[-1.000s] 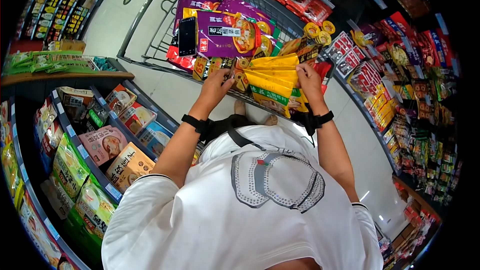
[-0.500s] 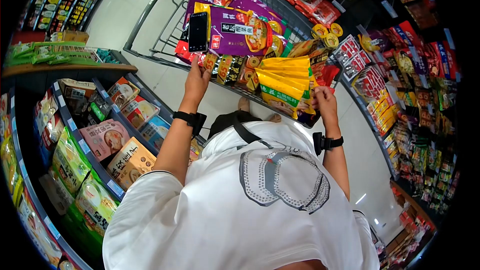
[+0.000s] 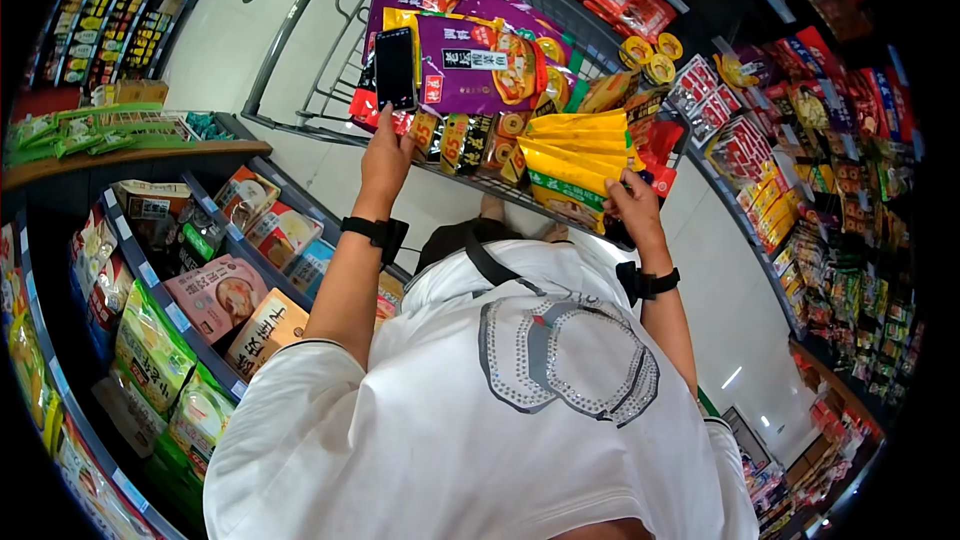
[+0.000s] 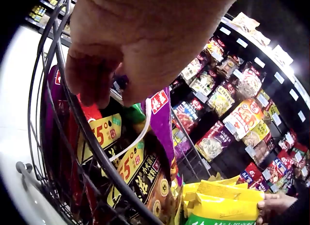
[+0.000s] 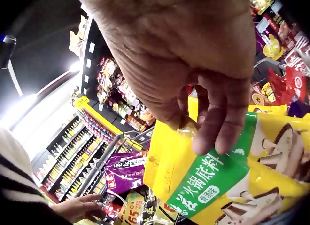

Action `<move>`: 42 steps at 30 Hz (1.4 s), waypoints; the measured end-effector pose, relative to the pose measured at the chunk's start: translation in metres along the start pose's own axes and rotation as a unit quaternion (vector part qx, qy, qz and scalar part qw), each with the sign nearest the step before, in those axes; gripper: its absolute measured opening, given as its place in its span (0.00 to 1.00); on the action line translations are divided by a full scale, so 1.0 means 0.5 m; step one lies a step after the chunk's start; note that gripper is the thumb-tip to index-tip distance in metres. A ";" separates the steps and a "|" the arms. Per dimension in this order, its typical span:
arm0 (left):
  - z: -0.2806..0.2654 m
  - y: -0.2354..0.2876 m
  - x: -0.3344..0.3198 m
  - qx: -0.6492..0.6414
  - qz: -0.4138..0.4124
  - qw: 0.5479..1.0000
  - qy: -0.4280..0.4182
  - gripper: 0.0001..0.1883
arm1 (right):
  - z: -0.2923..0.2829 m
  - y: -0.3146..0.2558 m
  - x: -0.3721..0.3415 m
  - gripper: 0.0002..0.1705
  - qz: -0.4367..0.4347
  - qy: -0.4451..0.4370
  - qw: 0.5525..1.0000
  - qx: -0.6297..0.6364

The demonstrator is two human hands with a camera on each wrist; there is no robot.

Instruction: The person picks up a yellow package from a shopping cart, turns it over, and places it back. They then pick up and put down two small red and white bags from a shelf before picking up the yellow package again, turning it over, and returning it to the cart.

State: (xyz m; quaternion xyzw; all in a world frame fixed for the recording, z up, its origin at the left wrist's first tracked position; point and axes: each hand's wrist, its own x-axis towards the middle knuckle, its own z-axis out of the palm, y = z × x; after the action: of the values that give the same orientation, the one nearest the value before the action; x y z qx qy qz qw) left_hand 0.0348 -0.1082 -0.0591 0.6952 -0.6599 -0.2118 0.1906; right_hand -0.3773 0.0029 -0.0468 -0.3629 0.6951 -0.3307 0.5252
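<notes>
My right hand [image 3: 634, 202] pinches the near edge of a yellow-and-green hot pot base packet [image 3: 560, 185], one of several fanned upright at the cart's near right. In the right wrist view, thumb and fingers close on the packet's yellow top [image 5: 167, 142]. My left hand [image 3: 385, 162] is at the cart's near rim, fingers extended, just below a black phone [image 3: 395, 65]. The phone lies on purple pickled-fish seasoning bags [image 3: 470, 60]. Beneath the left hand, black boxes with yellow 65 labels [image 4: 131, 167] stand inside the wire side.
The wire shopping cart [image 3: 290, 40] stands ahead of me, with red packs [image 3: 660, 145] in its right corner. Shelves of bagged seasonings [image 3: 760, 180] run close along the right. A shelf of boxed and bagged foods [image 3: 215, 295] is at the left.
My left hand has left the yellow packets and moved left to the rim below the phone. My right hand has shifted down to the near packet's edge. The packets lean slightly differently.
</notes>
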 end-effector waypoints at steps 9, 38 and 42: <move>0.000 0.038 0.013 -0.131 0.064 0.988 -0.056 0.22 | 0.021 -0.039 -0.006 0.12 -0.016 0.058 0.998 0.009; 0.115 0.269 0.017 -0.682 -0.093 0.655 -0.312 0.24 | 0.056 -0.252 0.013 0.19 -0.138 0.033 0.968 0.207; 0.079 0.260 0.017 -0.720 -0.100 0.626 -0.283 0.23 | 0.093 -0.209 0.007 0.37 -0.108 -0.066 0.987 0.097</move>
State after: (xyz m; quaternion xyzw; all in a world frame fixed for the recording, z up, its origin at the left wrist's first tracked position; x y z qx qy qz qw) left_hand -0.0952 -0.1234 -0.0220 0.3039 -0.2450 -0.8233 0.4120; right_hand -0.3165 -0.0578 0.0289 -0.4042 0.5803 -0.4263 0.5640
